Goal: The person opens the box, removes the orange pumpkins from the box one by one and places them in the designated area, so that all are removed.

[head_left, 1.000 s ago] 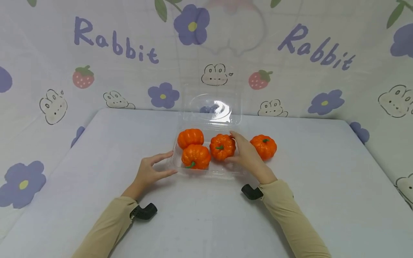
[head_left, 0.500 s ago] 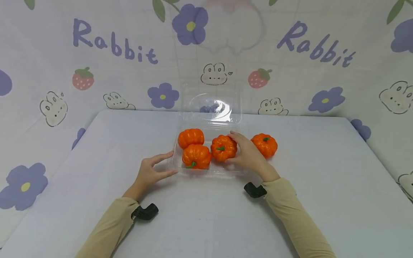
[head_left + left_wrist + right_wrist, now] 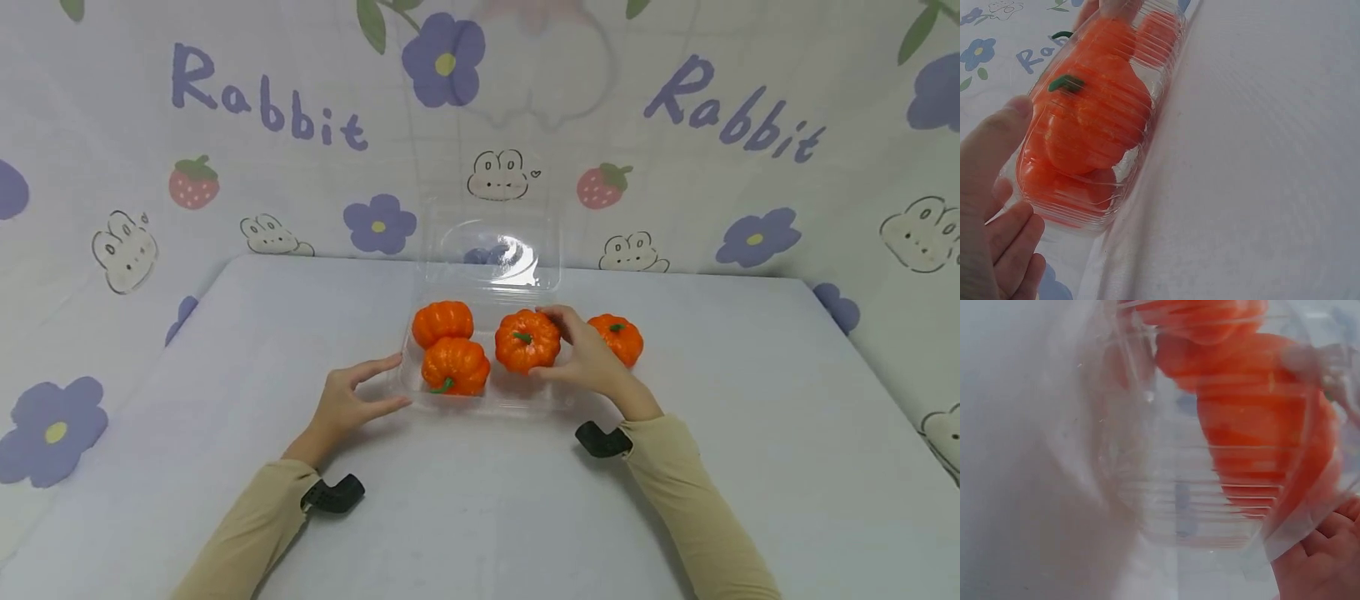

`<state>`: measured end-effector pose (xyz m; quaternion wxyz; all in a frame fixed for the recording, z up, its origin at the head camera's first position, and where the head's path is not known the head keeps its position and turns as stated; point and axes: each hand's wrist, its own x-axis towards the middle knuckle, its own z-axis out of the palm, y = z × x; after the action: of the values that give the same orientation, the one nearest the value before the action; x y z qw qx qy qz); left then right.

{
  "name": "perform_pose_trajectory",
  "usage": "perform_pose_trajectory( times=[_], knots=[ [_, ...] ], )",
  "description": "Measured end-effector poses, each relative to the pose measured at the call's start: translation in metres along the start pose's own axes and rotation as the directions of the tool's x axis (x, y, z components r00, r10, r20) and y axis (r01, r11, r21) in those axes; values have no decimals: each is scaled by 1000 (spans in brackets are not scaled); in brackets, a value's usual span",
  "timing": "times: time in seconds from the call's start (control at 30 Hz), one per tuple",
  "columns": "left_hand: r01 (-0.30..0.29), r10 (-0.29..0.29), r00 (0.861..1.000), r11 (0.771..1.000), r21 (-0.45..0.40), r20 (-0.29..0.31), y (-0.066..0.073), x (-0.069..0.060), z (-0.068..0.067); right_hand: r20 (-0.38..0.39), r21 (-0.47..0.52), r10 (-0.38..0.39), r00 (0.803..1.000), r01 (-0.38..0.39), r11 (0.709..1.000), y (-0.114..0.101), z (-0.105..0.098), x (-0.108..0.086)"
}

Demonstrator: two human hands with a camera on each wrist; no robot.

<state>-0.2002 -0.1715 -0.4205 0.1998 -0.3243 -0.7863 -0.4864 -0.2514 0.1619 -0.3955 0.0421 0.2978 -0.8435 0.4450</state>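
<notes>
A clear plastic clamshell box (image 3: 517, 406) lies on the table, its lid (image 3: 487, 242) raised at the back. Two small orange pumpkins, a rear one (image 3: 442, 323) and a front one (image 3: 455, 367), sit in its left half. Over the right half, my right hand (image 3: 592, 362) holds another pumpkin (image 3: 527, 341) with a green stem between thumb and fingers. Whether that pumpkin touches the box floor is hard to tell. My left hand (image 3: 345, 408), thumb and forefinger spread, touches the box's left end. In the left wrist view, the pumpkins show through the box's ribbed wall (image 3: 1085, 212).
One more pumpkin (image 3: 618, 340) rests on the white tabletop (image 3: 465, 508) right of the box, partly behind my right hand. A curtain (image 3: 300, 192) printed with rabbits, flowers and strawberries hangs behind the table. A black wrist mount (image 3: 333, 495) sits on each sleeve.
My right hand has shifted slightly right with its pumpkin, which now looks a little larger and stands farther from the two on the left. The left hand and the box have stayed put.
</notes>
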Motion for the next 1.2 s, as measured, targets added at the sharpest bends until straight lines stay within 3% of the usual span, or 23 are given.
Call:
perform_pose_trajectory(
  times=[0.13,0.27,0.47,0.67,0.87,1.2],
  knots=[
    [26,-26,1000,1000,-7,7,2,-1,0,-22,141,-5,1000,8,990,-2,-2,-2],
    [-1,1,1000,1000,-9,2,2,-1,0,-30,276,25,999,-16,961,-12,-7,-2],
    [-39,39,999,999,-13,-5,-2,-2,1,-55,325,47,997,-26,945,-23,-15,-4],
    [-73,74,997,997,5,-10,-1,-1,1,-92,440,58,994,-12,898,-35,-25,-7],
    [-103,103,995,995,14,-18,0,2,0,-115,410,98,989,-42,911,-37,-34,-9],
    [-98,99,995,995,19,-24,2,1,2,-163,422,184,969,-100,901,-24,-41,-12]
  ],
)
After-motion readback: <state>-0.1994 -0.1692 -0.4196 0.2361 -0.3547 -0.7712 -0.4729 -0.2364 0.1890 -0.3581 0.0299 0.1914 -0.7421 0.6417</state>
